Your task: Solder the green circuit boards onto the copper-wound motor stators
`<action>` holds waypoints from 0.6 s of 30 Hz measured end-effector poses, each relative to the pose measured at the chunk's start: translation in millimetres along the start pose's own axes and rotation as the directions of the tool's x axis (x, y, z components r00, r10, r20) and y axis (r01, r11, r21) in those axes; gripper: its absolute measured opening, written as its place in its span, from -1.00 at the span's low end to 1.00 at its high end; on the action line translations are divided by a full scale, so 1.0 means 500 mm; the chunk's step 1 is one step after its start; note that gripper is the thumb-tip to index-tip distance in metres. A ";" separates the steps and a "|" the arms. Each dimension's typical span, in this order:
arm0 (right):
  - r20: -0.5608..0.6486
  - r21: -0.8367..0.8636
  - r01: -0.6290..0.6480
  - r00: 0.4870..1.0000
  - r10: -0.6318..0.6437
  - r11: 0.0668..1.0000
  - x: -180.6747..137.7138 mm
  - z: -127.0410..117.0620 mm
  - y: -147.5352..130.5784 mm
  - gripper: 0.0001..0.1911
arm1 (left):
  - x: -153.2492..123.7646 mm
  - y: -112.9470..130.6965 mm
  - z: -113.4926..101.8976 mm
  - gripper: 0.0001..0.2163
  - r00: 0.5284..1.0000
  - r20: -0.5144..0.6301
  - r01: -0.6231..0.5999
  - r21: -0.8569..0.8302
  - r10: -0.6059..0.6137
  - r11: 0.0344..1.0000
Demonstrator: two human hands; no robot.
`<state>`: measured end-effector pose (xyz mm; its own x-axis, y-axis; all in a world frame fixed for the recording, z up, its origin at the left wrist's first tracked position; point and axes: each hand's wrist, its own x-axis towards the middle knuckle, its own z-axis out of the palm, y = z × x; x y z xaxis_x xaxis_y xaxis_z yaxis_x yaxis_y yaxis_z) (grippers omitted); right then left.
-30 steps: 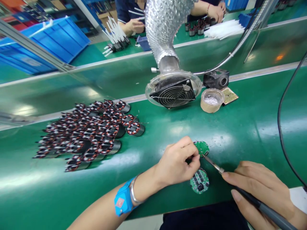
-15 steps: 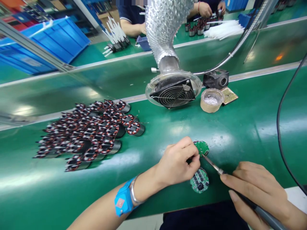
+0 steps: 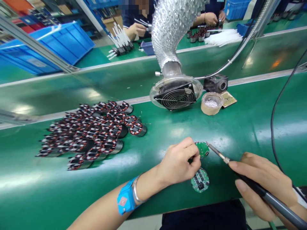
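My left hand (image 3: 181,158) is closed, its fingertips pinching the left edge of a round green circuit board (image 3: 203,149); the exact grip is hidden behind the fingers. Just below lies a second round circuit board (image 3: 200,180), its face crowded with dark components. In my right hand (image 3: 266,183) is a soldering iron (image 3: 218,154), held like a pen. Its tip is at the upper right edge of the first board; contact I cannot tell. A blue wrist strap (image 3: 126,198) and a metal bangle circle my left wrist.
Several wire-wound motor stators (image 3: 96,131) stand grouped at left. A fume extractor fan (image 3: 177,96) hangs above the bench, beside a round solder tub (image 3: 211,103), a square pad (image 3: 229,99) and a black holder (image 3: 216,83). A black cable (image 3: 273,127) runs at right. Co-workers' hands work behind the divider.
The soldering iron's tip has moved up and right, from the board's lower face to its upper right edge. My left hand stays at the board. The view has shifted slightly.
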<state>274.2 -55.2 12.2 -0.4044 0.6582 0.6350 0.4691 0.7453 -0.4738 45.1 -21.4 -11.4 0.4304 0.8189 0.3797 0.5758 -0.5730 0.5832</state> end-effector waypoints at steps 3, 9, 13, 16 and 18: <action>0.002 0.026 -0.043 0.999 0.043 0.999 -0.009 0.007 -0.011 -0.67 | 0.000 0.000 0.001 -0.90 1.000 0.000 0.001 0.003 -0.001 1.000; 0.046 0.084 -0.011 0.999 0.007 0.996 -0.005 0.019 -0.018 -0.70 | 0.000 -0.002 0.001 -0.90 1.000 0.017 0.007 -0.006 -0.007 1.000; 0.036 0.091 -0.002 0.999 -0.001 0.996 -0.008 0.023 -0.013 -0.67 | 0.002 0.001 -0.001 -0.91 0.999 0.038 0.040 -0.034 -0.039 0.999; 0.054 0.099 -0.014 0.998 0.009 0.995 -0.018 0.023 -0.011 -0.66 | 0.004 0.005 -0.001 -0.91 0.996 0.050 0.075 -0.042 -0.073 0.996; 0.097 0.082 0.009 0.995 -0.017 0.997 -0.024 0.021 -0.009 -0.66 | 0.005 0.008 -0.001 -0.91 0.994 0.053 0.099 -0.043 -0.096 0.994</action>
<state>268.7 -65.2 0.1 -0.4869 0.6526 0.5806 0.3995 0.7575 -0.5163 48.2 -21.7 -7.8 0.4090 0.8674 0.2835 0.5849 -0.4876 0.6482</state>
